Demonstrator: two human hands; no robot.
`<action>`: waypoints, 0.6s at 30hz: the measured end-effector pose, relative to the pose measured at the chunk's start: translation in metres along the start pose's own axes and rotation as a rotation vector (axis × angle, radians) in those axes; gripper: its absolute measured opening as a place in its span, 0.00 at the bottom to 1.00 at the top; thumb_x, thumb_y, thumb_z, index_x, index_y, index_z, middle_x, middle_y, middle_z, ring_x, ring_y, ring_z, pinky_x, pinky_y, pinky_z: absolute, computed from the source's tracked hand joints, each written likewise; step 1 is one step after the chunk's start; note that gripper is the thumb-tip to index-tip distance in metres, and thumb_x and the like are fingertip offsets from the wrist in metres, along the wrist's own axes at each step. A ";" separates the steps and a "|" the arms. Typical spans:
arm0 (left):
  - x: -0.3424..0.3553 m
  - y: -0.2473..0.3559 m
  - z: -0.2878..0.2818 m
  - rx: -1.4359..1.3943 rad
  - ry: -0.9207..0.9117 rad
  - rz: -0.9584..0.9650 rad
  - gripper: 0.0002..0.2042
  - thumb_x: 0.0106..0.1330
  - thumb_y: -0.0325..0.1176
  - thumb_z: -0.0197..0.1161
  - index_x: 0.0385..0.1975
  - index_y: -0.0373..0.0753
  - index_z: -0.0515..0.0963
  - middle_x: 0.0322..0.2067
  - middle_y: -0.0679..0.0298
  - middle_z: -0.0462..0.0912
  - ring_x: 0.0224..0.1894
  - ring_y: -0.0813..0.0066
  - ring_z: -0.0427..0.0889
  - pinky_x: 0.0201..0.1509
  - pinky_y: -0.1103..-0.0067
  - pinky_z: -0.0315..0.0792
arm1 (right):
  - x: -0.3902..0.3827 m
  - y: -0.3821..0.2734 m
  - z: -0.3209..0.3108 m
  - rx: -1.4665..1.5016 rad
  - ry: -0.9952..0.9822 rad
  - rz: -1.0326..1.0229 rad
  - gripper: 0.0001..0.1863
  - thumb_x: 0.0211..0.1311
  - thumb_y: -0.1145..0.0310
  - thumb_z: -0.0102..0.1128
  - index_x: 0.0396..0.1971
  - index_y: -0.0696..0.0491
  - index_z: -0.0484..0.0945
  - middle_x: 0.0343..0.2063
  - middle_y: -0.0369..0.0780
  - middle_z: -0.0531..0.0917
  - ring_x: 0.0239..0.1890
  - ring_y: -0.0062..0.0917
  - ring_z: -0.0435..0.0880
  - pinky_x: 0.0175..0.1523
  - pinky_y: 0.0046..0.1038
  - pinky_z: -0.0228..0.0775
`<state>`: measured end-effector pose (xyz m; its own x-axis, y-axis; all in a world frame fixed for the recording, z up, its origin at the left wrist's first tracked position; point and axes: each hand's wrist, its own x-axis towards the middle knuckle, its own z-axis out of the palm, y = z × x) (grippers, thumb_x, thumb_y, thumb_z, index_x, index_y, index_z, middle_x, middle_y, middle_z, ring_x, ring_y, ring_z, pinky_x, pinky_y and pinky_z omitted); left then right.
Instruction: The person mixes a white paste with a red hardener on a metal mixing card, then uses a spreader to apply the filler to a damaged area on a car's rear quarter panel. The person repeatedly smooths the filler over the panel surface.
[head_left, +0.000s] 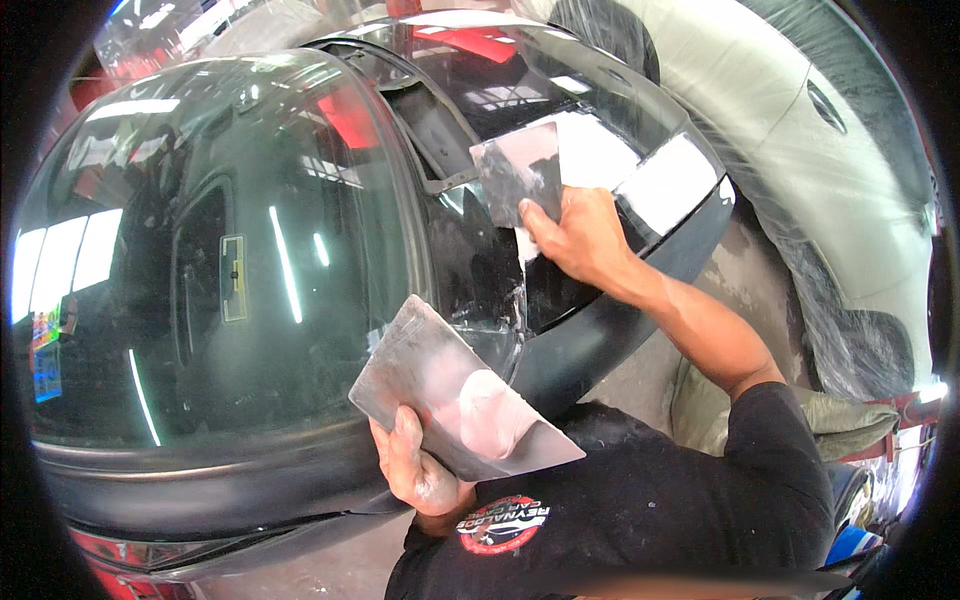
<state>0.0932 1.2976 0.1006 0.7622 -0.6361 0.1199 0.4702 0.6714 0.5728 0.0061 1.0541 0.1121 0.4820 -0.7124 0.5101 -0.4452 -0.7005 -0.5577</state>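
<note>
A: How are both hands doing on the head view?

B: I'm seeing both gripping. The left hand is pinching a broad grey plate by its lower left edge, thumb on top, and a mound of pinkish-white paste is sitting on its face. Farther up, the right hand is pinching a smaller grey blade at its lower right corner, thumb against it, a pinkish smear showing near the top.

A: Is that blade touching the car?

B: It's hanging over the black panel, right by the white patches. Touching or apart, I cannot tell from up here.

A: And the surface?

B: The panel is gleaming black around those patches, and ragged pale streaks are running toward its seam. Beside it the big dark window is curving off leftward, mirroring light strips and a red shape. Below the glass, a red lamp is peeking in.

A: The room, then?

B: To the right, a pale car is sitting under clear plastic sheeting, wrinkling and catching light. Floor is showing between the two cars. A greenish cloth bundle is lying toward the right. Down low, I'm getting the wearer's black shirt and its red-and-white emblem.
</note>
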 end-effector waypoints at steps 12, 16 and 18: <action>-0.001 0.001 -0.006 0.070 0.005 0.014 0.22 0.70 0.37 0.53 0.60 0.31 0.67 0.53 0.52 0.76 0.52 0.60 0.78 0.59 0.66 0.70 | -0.060 -0.036 -0.048 0.456 0.175 0.125 0.10 0.66 0.67 0.63 0.31 0.60 0.83 0.20 0.35 0.84 0.22 0.14 0.79 0.26 0.23 0.72; 0.000 0.001 -0.011 0.051 0.007 0.015 0.23 0.69 0.37 0.53 0.61 0.30 0.67 0.53 0.52 0.75 0.54 0.62 0.76 0.61 0.67 0.68 | -0.076 -0.019 -0.090 0.635 0.428 0.216 0.07 0.65 0.71 0.64 0.36 0.61 0.82 0.27 0.36 0.84 0.23 0.16 0.82 0.27 0.20 0.75; 0.001 0.000 -0.012 0.084 0.027 0.037 0.23 0.69 0.36 0.53 0.60 0.31 0.68 0.53 0.53 0.75 0.54 0.62 0.76 0.61 0.67 0.68 | -0.098 -0.004 -0.107 0.683 0.446 0.247 0.08 0.65 0.72 0.64 0.38 0.61 0.82 0.31 0.36 0.84 0.25 0.16 0.81 0.28 0.20 0.75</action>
<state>0.0991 1.3018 0.0905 0.7907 -0.6001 0.1210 0.4034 0.6595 0.6343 -0.1196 1.1225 0.1345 0.0251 -0.8917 0.4520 0.1239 -0.4458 -0.8865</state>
